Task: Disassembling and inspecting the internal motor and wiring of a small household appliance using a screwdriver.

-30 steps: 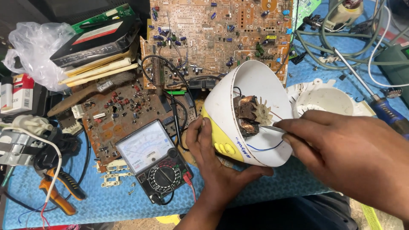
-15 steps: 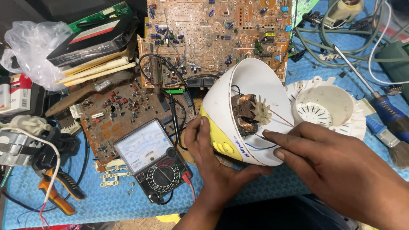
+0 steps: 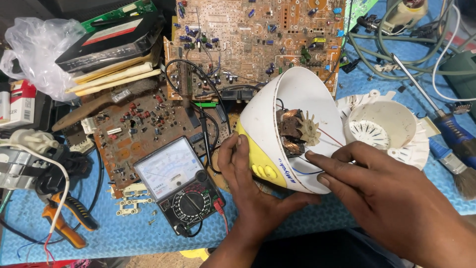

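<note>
At the far left of the tabletop (image 3: 124, 233) lie orange-handled pliers (image 3: 64, 221) and a clear plastic bag (image 3: 37, 54). Next comes a brown circuit board (image 3: 144, 124), with an analog multimeter (image 3: 181, 186) just in front of it. The left hand (image 3: 253, 191) cups the white-and-yellow appliance housing (image 3: 277, 134) from below — fingers wrapped on its yellow side, tilting its open mouth upward. Inside sits a copper-wound motor (image 3: 290, 134) with a small cream fan (image 3: 311, 130). The right hand (image 3: 391, 198) rests on the housing's rim, fingers loosely extended, holding nothing that I can see. Further right stand a white vented cover (image 3: 382, 124) and a blue-handled brush (image 3: 453, 151).
</note>
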